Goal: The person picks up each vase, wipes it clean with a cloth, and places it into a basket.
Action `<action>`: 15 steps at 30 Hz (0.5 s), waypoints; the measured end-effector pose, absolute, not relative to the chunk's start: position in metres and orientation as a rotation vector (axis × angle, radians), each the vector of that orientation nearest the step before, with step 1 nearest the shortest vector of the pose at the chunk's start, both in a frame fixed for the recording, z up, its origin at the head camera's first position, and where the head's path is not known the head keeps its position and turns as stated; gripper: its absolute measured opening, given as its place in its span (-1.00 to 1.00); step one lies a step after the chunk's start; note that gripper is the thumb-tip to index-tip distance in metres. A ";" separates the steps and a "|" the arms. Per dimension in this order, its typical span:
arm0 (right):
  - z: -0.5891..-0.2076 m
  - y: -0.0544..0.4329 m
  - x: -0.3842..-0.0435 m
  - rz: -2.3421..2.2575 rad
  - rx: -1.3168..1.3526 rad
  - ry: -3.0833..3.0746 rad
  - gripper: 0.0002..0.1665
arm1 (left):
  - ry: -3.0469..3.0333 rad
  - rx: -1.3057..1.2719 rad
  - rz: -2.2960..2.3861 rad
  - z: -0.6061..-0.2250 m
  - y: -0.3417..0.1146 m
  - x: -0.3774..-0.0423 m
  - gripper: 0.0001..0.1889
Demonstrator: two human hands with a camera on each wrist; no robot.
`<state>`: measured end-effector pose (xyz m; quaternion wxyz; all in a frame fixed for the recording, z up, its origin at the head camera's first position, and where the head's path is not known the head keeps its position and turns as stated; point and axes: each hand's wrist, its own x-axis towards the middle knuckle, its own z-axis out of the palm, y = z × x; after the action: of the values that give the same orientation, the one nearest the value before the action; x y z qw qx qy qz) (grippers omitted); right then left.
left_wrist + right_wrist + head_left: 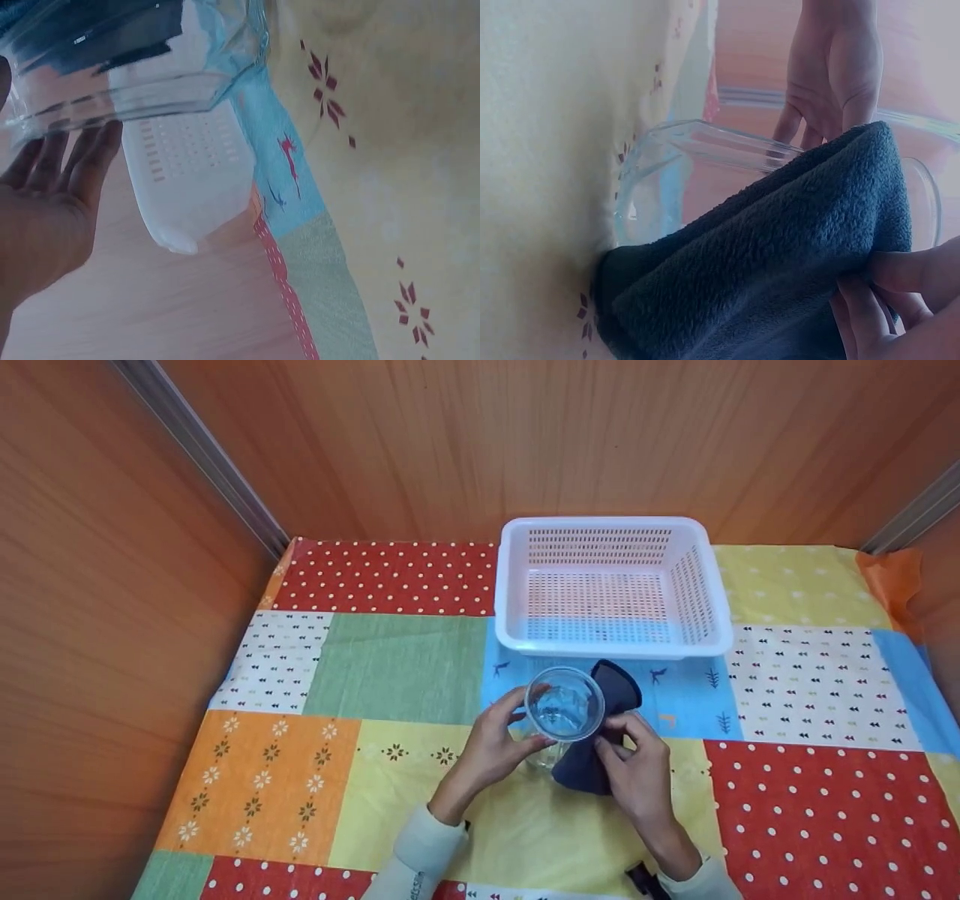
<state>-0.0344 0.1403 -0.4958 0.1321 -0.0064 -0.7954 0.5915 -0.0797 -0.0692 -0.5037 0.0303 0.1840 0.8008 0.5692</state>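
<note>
A clear glass jar (564, 706) stands upright near the middle of the table, its round mouth facing up. My left hand (489, 748) grips it near the rim from the left, thumb on the near side and fingers on the far side. In the right wrist view the jar's faceted wall (656, 161) shows behind a folded, fuzzy dark blue-grey cloth (765, 247). My right hand (641, 769) pinches this cloth between thumb and fingers, and it hangs along the jar's right side. Through the glass in the left wrist view, the dark cloth (127, 37) shows.
A white perforated plastic basket (510, 643) sits just beyond the jar, toward the back wall. Under everything lies a patchwork tablecloth (405, 667) of coloured squares. Wood-grain panels (465, 442) enclose the table at the back and sides.
</note>
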 end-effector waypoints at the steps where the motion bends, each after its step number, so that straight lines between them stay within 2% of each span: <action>1: -0.496 0.140 -0.035 1.710 -0.018 -2.312 -0.76 | 2.498 0.546 1.759 -0.504 -0.067 -0.077 -0.29; 15: -0.499 0.140 -0.038 1.680 0.042 -2.269 -0.78 | 2.889 0.274 1.842 -0.514 -0.034 -0.057 -0.32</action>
<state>-0.0382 0.1404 -0.4989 0.1582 0.0148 -0.7935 0.5875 -0.0572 -0.0340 -0.5137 -0.1472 0.0788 0.8314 0.5300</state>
